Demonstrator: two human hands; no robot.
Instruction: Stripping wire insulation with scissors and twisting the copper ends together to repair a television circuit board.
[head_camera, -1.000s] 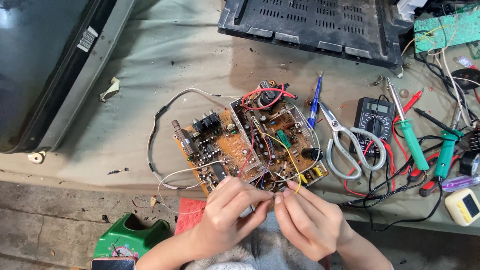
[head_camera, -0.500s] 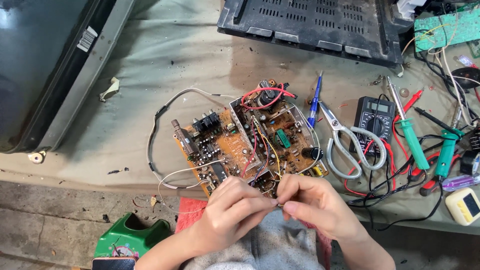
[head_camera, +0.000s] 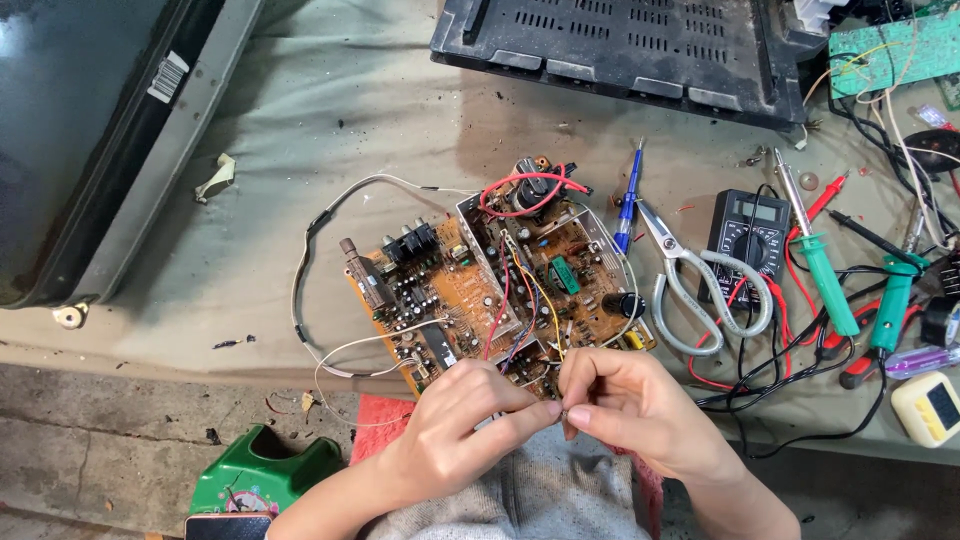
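Note:
An orange-brown circuit board (head_camera: 470, 285) with many components and red, yellow and white wires lies on the grey-green cloth of the bench. My left hand (head_camera: 465, 425) and my right hand (head_camera: 630, 405) meet at the board's near edge. Their fingertips pinch something small between them, most likely the ends of the thin wires that run down from the board; the pinched piece itself is hidden by my fingers.
Right of the board lie a blue screwdriver (head_camera: 628, 195), scissors (head_camera: 695, 285), a black multimeter (head_camera: 748, 232) with leads, and green-handled tools (head_camera: 825, 280). A black vented housing (head_camera: 620, 45) sits at the back, a dark screen (head_camera: 70, 130) at the left, a green stool (head_camera: 265, 480) below.
My hands have drawn closer together and slid slightly toward me; the yellow wire end seen a second ago between the fingers is now covered by them.

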